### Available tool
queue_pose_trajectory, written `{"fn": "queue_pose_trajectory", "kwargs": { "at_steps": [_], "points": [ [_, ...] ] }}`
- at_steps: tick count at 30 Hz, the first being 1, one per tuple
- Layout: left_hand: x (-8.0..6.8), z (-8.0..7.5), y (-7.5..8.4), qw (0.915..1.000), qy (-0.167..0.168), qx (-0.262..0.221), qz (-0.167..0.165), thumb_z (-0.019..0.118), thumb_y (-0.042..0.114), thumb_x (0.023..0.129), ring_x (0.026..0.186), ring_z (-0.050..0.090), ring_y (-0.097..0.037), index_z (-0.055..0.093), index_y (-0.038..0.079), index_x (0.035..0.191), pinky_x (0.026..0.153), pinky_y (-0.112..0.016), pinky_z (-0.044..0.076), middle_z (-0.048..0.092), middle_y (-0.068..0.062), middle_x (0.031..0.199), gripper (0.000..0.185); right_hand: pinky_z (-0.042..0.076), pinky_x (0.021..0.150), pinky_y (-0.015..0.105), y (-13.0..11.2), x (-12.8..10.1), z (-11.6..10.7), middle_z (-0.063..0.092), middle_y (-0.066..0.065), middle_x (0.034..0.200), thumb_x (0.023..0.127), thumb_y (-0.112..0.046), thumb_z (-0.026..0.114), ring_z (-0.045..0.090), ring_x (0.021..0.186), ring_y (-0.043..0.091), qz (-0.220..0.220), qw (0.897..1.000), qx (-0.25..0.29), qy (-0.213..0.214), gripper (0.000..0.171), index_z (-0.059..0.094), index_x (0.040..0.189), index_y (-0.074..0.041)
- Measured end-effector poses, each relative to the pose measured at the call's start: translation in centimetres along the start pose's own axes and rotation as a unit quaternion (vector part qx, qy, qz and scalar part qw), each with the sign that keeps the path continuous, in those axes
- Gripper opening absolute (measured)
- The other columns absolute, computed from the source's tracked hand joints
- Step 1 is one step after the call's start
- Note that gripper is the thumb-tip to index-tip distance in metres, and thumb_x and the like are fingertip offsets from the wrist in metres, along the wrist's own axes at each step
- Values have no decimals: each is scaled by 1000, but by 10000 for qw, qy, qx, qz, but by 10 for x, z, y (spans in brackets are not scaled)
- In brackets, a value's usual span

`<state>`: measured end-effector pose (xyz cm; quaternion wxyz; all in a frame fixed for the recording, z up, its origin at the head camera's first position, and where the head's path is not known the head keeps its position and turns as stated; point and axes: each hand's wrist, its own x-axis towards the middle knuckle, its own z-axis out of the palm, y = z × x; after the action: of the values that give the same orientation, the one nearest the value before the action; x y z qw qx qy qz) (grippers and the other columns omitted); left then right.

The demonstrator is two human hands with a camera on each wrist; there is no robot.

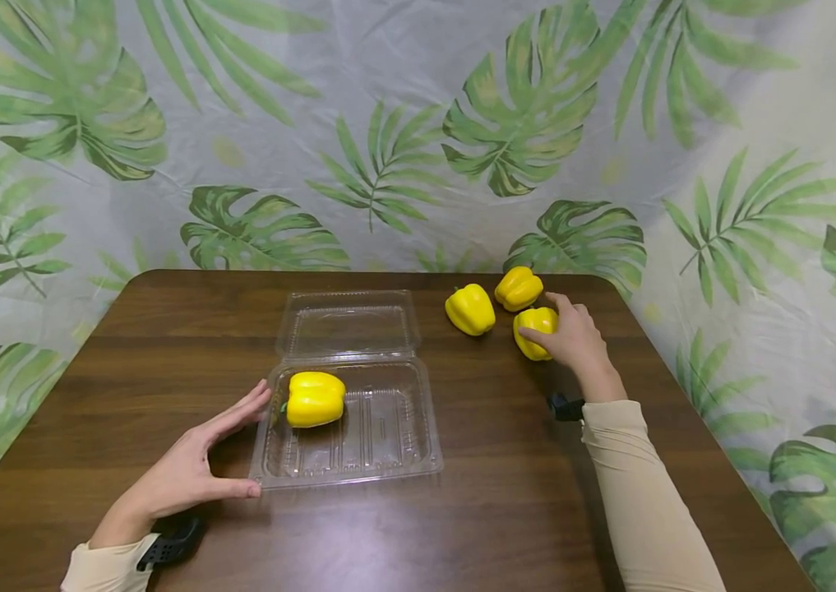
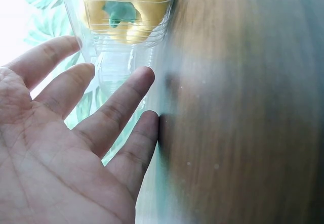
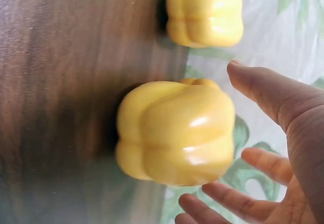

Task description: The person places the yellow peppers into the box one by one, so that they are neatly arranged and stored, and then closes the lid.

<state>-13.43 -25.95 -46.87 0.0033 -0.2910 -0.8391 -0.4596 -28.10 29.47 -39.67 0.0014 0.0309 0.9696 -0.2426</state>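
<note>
At the right of the head view, on the dark brown wooden table (image 1: 129, 345), the right hand (image 1: 573, 339) reaches over the nearest of three loose glossy yellow bell peppers (image 1: 533, 331). Its fingers are spread wide and loosely bent around that pepper. In the right wrist view the nearest yellow pepper (image 3: 177, 130) sits just off the open palm, with the thumb (image 3: 263, 90) above it and the fingertips (image 3: 223, 204) below it; a gap shows on both sides, so the hand cups it without yet closing on it. This pepper stands squat, its lobes running crosswise to the palm.

The other two loose yellow peppers (image 1: 470, 309) (image 1: 518, 288) lie just beyond it, toward the upper right of the table, near each other but apart.

At centre frame lies a clear plastic clamshell box (image 1: 388, 452), its hinged lid (image 1: 347, 325) folded back flat. A fourth yellow pepper (image 1: 314, 399) lies on its side in the left half of the tray, its green stem end pointing left. The left hand (image 1: 188, 473) rests flat and open against the box's left wall, fingers straight; the left wrist view shows the fingertips (image 2: 144, 77) touching the clear plastic.

The right hand is far nearer the loose peppers. No label or writing is readable anywhere.
</note>
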Motion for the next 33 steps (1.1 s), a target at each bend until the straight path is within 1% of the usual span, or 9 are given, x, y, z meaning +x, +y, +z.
{"fn": "queue_pose_trajectory", "kwargs": {
  "at_steps": [3,6,9,15,19,33],
  "points": [
    [0,0,0,10000,0,8,-40,101,14,72,138,53,11,40,12,167,114,-2,23,28,-15,178,113,41,110,76,6,1,4,37,38,160,98,-54,72,43,141,57,95,9998,145,-55,98,25,169,-6],
    [0,0,1,10000,-2,2,-45,101,13,72,138,53,11,40,11,167,114,-2,23,28,-16,178,113,42,109,74,10,2,9,37,39,159,98,-54,72,44,139,57,209,9994,263,-76,100,23,170,-5],
    [0,0,0,10000,8,-31,-72,100,13,72,138,53,11,40,12,167,114,-2,22,28,-16,178,113,44,108,72,12,2,13,39,39,157,98,-54,72,47,137,57,278,9991,309,-10,100,23,169,-4],
    [0,0,0,10000,36,-7,-90,100,13,72,139,52,12,40,13,167,113,-1,22,28,-14,178,113,45,108,72,15,2,19,43,38,156,97,-52,74,48,137,56,280,9987,377,176,99,25,168,-3],
    [0,0,0,10000,25,-22,-93,100,13,72,138,52,12,40,12,167,113,-1,22,28,-14,178,113,46,109,71,16,1,21,45,37,155,97,-50,75,49,136,56,296,9982,462,245,98,26,168,-4],
    [-1,0,0,9999,37,6,-141,100,14,74,137,53,11,39,13,167,113,-1,23,27,-14,178,112,45,110,69,18,2,23,44,36,156,97,-48,75,49,137,55,402,9971,600,225,97,25,169,-5]
  ]
}}
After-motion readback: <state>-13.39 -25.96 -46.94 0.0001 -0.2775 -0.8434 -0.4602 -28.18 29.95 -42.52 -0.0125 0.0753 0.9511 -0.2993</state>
